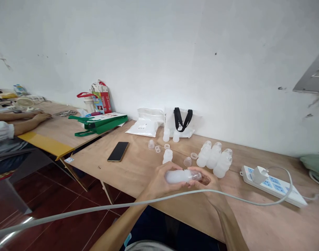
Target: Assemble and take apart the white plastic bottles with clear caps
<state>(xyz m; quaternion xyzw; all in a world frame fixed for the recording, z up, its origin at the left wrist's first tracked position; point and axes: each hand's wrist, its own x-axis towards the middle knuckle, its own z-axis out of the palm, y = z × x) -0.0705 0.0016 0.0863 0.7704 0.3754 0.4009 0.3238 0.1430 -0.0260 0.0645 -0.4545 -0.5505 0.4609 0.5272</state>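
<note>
Right now we hold a white plastic bottle (pixel 176 176) on its side above the counter (pixel 91 164), near its front edge. Our left hand (pixel 156 181) makes a clenched grip around the body, apparently to steady it, while our right hand (pixel 207 181) grasps a clear cap (pixel 196 175) at the neck end, so the two hands seem set to work against each other. A white cable (pixel 96 211) runs across the view in front of us. Just ahead lie a loose cap (pixel 187 161), a ring (pixel 194 156) and an upright bottle (pixel 167 156), all within easy reach, with a cluster of bottles (pixel 214 157) toward the back edge. A phone (pixel 118 151) lies to the left, a power strip (pixel 273 184) to the right, and a co-worker's hand (pixel 41 118) rests at the next counter.
</note>
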